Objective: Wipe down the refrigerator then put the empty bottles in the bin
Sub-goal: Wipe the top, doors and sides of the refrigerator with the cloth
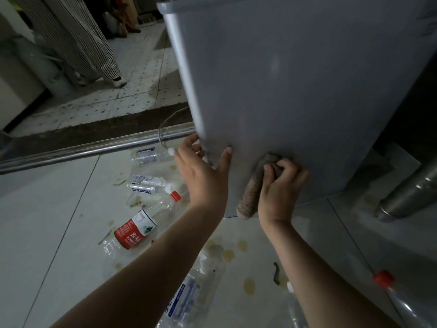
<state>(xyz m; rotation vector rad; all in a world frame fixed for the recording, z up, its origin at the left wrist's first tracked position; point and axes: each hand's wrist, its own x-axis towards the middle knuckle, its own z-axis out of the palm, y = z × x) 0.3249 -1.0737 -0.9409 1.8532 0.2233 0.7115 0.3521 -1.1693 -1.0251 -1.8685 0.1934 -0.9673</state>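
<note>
- Refrigerator (295, 91) panelling, grey and smooth, fills the upper right of the view, and its lower corner is set on the tiled floor (59, 233).
- The lower left edge of the refrigerator is gripped by the left hand (203, 171): the fingers (192, 141) are curled round the edge and the thumb is laid on the grey face.
- A brownish cloth (251, 192) is held by the right hand (281, 185), with the fingers curled over it. It is pressed against the grey face near the bottom edge, just right of the left hand.
- A clear bottle (151, 155) with a white cap is laid on its side on the floor beside a metal rail (94, 145), and a second clear bottle (147, 183) is laid just nearer.
- A red-label bottle (136, 229) is laid left of the left forearm, and a crushed bottle (189, 297) is partly hidden under that forearm.
- A red-capped bottle (399, 306) is seen at the lower right corner.
- Yellowish stains (242, 246) are scattered on the floor between the arms.
- Striped trousers (94, 50) of another person are seen at the upper left.
</note>
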